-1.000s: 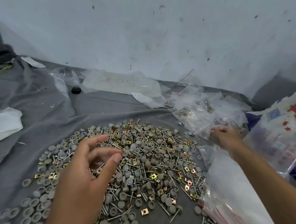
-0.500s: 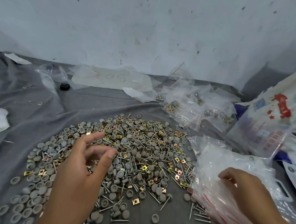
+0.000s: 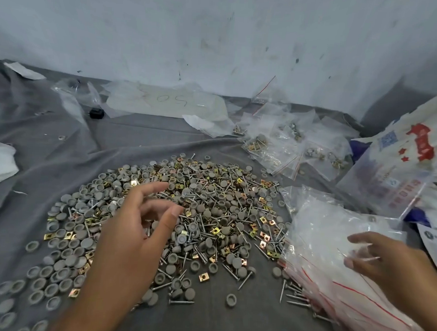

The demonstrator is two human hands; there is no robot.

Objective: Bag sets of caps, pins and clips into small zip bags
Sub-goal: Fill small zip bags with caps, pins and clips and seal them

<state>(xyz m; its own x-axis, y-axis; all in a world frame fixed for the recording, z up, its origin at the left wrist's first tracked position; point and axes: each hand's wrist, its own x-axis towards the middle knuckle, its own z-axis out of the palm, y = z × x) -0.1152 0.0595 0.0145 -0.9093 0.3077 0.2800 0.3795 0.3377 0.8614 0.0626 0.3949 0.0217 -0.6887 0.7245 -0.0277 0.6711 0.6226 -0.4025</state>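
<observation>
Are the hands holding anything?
Left hand: nothing seen, fingers loosely curled over grey caps. Right hand: fingertips touch the stack of clear red-striped zip bags; grip unclear.

Makeshift packing workspace: hardware heap (image 3: 183, 214), scuffed wall (image 3: 220, 37)

2 bare hands are showing, with forearms running out of the lower edge. The left hand (image 3: 128, 239) and the right hand (image 3: 395, 268) are wearing no gloves, rings or watch. No sleeve is covering either forearm. Fingernails are looking short and unpainted.
</observation>
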